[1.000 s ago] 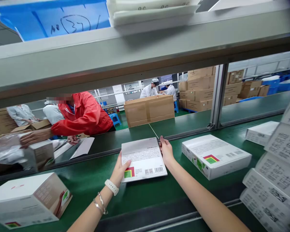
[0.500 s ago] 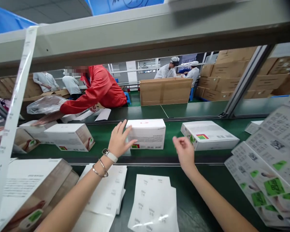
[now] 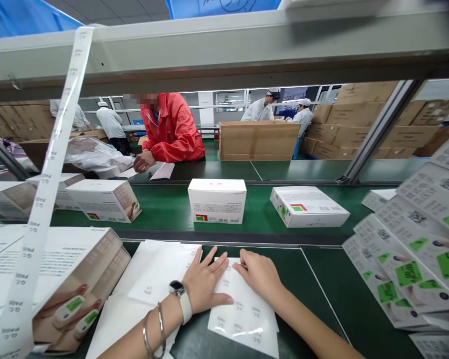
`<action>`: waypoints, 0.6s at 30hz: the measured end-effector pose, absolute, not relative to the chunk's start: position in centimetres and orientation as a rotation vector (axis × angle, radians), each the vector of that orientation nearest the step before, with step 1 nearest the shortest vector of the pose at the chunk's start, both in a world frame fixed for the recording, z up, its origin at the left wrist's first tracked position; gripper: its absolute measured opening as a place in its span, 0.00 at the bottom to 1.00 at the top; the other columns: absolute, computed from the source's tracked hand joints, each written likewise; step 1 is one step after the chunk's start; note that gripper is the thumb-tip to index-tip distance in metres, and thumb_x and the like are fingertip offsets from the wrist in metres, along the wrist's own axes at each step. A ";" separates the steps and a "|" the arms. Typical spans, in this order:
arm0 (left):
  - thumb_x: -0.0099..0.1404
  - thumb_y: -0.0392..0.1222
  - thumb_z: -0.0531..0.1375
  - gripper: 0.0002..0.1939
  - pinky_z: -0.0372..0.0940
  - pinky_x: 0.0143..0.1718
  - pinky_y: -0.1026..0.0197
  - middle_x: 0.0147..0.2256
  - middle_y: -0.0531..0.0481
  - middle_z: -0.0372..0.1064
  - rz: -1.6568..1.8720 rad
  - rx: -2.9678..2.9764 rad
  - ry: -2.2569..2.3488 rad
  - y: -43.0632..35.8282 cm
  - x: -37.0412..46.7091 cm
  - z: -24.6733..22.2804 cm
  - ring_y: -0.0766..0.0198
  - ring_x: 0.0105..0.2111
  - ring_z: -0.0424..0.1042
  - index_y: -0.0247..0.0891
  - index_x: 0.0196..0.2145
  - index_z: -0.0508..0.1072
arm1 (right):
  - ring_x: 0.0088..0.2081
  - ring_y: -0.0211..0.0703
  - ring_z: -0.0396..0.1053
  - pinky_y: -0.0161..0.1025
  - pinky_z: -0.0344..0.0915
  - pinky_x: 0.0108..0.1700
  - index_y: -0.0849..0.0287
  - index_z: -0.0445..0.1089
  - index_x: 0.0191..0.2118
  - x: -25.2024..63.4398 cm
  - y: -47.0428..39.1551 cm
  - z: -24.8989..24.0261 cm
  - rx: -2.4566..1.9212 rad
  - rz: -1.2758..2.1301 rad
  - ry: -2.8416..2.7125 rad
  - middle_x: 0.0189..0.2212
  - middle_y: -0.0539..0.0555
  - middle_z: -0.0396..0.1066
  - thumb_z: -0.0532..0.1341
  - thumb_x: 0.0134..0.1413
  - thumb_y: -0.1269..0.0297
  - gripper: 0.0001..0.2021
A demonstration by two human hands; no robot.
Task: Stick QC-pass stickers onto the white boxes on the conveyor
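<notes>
My left hand (image 3: 205,281) lies with fingers spread over the upper left of a sheet of QC PASS stickers (image 3: 243,319). On the wrist are a watch and bangles. At the sheet's top edge my right hand (image 3: 262,276) is closed, thumb and forefinger pinching; whether a sticker has come loose there is hidden. To the left, partly under my left arm, lie more white sheets (image 3: 160,264). Beyond both hands a white box (image 3: 217,202) stands upright on the green belt, touched by neither hand.
A flat white box (image 3: 310,207) and another box (image 3: 103,199) sit on the belt (image 3: 164,209). Stacked cartons (image 3: 407,269) lean in at right; large boxes (image 3: 71,284) fill the left. A sticker strip (image 3: 48,184) hangs from the overhead beam (image 3: 209,55). A person in red (image 3: 172,127) works opposite.
Both hands have come back from around the upright box, down to the sticker sheet. The person in red has drawn an arm back from the boxes at left.
</notes>
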State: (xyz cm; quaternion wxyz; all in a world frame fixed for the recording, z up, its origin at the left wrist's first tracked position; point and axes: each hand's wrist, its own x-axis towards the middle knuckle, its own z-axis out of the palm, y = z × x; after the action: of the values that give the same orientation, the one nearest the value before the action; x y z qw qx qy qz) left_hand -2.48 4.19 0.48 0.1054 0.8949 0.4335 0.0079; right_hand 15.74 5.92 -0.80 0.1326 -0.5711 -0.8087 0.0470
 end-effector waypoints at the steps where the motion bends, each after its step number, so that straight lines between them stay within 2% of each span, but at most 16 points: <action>1: 0.53 0.68 0.46 0.42 0.30 0.52 0.34 0.58 0.45 0.43 0.027 2.628 1.276 4.2 -2.5 0.5 0.44 0.57 0.37 0.39 0.58 0.49 | 0.26 0.41 0.68 0.34 0.44 0.22 0.57 0.60 0.26 15.4 6.0 -0.8 -1.657 0.137 -2.344 0.24 0.48 0.70 0.56 0.49 0.62 0.06; 6: 0.53 0.68 0.46 0.43 0.31 0.52 0.35 0.58 0.45 0.40 0.029 2.596 1.302 4.1 -2.6 0.0 0.45 0.57 0.37 0.38 0.58 0.47 | 0.25 0.39 0.67 0.33 0.45 0.22 0.58 0.60 0.26 14.9 6.3 -0.9 -1.610 0.144 -2.321 0.23 0.48 0.69 0.56 0.48 0.61 0.07; 10: 0.53 0.67 0.47 0.42 0.33 0.52 0.35 0.58 0.45 0.37 0.027 2.613 1.349 4.2 -2.8 -0.7 0.45 0.57 0.37 0.40 0.58 0.45 | 0.24 0.36 0.65 0.32 0.47 0.24 0.58 0.61 0.24 15.2 6.3 -1.6 -1.351 0.282 -2.356 0.23 0.47 0.68 0.58 0.46 0.61 0.08; 15: 0.55 0.64 0.49 0.38 0.40 0.51 0.35 0.58 0.48 0.39 -0.032 2.697 1.356 5.0 -3.5 -2.4 0.43 0.56 0.42 0.45 0.58 0.43 | 0.23 0.33 0.61 0.29 0.53 0.23 0.60 0.60 0.22 16.3 6.9 -1.4 -0.975 0.963 -2.135 0.19 0.46 0.63 0.62 0.39 0.53 0.15; 18: 0.57 0.61 0.49 0.36 0.46 0.50 0.38 0.57 0.49 0.41 -0.036 2.811 1.350 5.7 -4.0 -2.6 0.42 0.55 0.45 0.47 0.57 0.41 | 0.23 0.32 0.61 0.29 0.56 0.24 0.61 0.60 0.22 19.3 9.1 0.9 -0.821 1.345 -1.972 0.20 0.46 0.63 0.64 0.35 0.53 0.17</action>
State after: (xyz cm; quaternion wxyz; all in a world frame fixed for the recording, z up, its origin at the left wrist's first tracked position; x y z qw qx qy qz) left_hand -4.02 5.74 -2.57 0.0114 0.9014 0.4327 -0.0116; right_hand 19.27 9.05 0.95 0.3040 -0.3098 -0.7443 0.5076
